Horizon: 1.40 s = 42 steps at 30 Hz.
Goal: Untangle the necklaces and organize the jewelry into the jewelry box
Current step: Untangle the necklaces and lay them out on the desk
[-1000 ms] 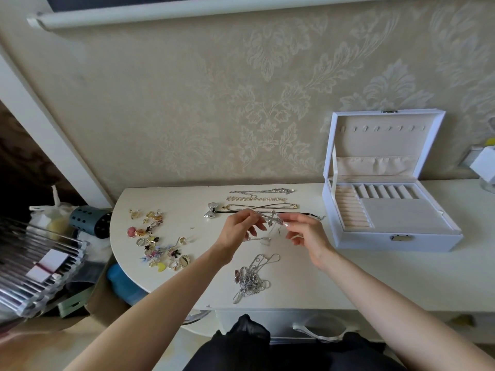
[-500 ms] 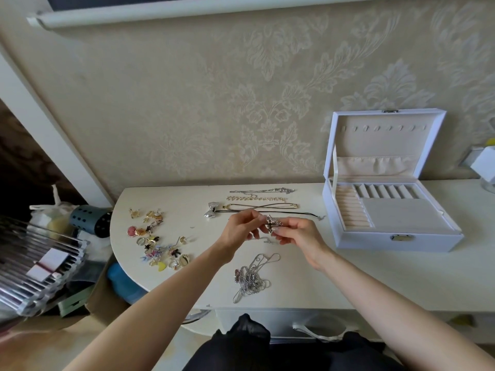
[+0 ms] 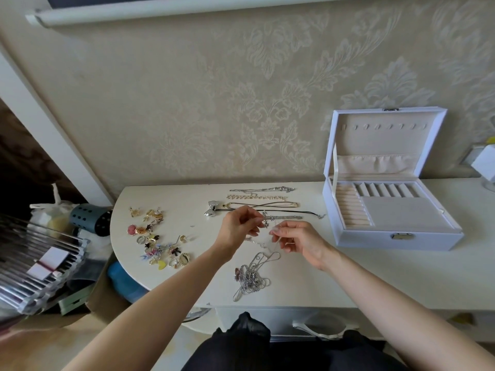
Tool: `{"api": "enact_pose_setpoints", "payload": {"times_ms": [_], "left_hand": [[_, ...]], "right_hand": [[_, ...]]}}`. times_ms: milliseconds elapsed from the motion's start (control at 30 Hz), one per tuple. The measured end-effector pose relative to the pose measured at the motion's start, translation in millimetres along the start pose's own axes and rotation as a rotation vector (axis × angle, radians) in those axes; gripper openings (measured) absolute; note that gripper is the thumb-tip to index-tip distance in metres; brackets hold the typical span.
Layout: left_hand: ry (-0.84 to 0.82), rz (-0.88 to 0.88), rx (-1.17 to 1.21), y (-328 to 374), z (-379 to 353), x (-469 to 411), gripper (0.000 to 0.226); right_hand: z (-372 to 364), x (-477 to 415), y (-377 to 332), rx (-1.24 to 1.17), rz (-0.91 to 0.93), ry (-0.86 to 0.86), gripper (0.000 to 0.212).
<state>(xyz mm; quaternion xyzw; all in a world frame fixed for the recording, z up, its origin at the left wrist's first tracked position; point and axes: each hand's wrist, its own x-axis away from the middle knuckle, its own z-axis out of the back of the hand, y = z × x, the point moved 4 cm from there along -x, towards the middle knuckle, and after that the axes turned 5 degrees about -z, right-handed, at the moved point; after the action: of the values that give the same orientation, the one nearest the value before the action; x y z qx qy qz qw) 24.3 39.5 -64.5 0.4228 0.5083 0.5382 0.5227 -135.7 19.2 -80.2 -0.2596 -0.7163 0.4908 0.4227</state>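
Observation:
My left hand [image 3: 240, 225] and my right hand [image 3: 297, 238] hover over the white table [image 3: 401, 277] and pinch a thin silver chain with a small cross pendant [image 3: 266, 223] between them. Below the hands lies a tangled heap of silver necklaces [image 3: 251, 275]. Several necklaces [image 3: 261, 200] lie stretched out in rows at the back, one with a silver bow pendant [image 3: 212, 209]. A scatter of earrings and rings [image 3: 156, 238] covers the table's left end. The white jewelry box [image 3: 396, 238] stands open on the right, its beige compartments bare.
To the left of the table, on the floor, are a metal rack [image 3: 34, 261], a blue perforated holder [image 3: 88, 218] and a cardboard box [image 3: 107, 295]. A white object [image 3: 484, 163] sits at the far right edge by the patterned wall.
My hands came together around the pendant, then drew apart again; my right hand has dropped lower and to the right, pulling the thin chain out from the left hand.

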Motion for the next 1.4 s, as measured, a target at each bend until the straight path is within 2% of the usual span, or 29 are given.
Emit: {"api": "enact_pose_setpoints", "payload": {"times_ms": [133, 233, 400, 567, 733, 867, 1067, 1233, 1400], "left_hand": [[0.031, -0.014, -0.060, -1.7, 4.9, -0.6, 0.012], [0.062, -0.011, -0.119, -3.3, 9.3, -2.7, 0.014], [0.117, 0.003, -0.235, -9.9, 15.6, -8.4, 0.007], [0.303, 0.124, -0.103, -26.8, 33.7, -13.1, 0.004], [0.525, 0.252, 0.079, -45.2, 55.3, -17.5, 0.014], [0.644, 0.297, 0.094, -57.7, 63.6, -18.9, 0.017], [0.746, 0.326, -0.106, -66.9, 70.4, -16.2, 0.013], [0.709, 0.366, -0.363, -60.1, 71.0, -10.9, 0.015], [0.634, 0.389, -0.567, -59.2, 71.2, -14.6, 0.019]], "right_hand": [[8.9, -2.0, 0.9, -0.051, 0.034, 0.086, 0.007], [17.5, -4.5, 3.0, 0.086, 0.039, 0.195, 0.008], [24.6, -9.4, 6.5, 0.240, 0.058, 0.277, 0.006], [34.5, -16.5, 6.1, 0.324, 0.080, 0.376, 0.007], [46.7, -19.7, 2.6, 0.386, 0.090, 0.437, 0.010], [55.1, -22.4, 3.9, 0.443, 0.074, 0.504, 0.012], [63.9, -26.1, 10.2, 0.615, 0.058, 0.590, 0.010], [65.5, -28.5, 14.7, 0.726, 0.074, 0.655, 0.007], [66.7, -29.3, 14.0, 0.723, 0.084, 0.733, 0.008]]}}
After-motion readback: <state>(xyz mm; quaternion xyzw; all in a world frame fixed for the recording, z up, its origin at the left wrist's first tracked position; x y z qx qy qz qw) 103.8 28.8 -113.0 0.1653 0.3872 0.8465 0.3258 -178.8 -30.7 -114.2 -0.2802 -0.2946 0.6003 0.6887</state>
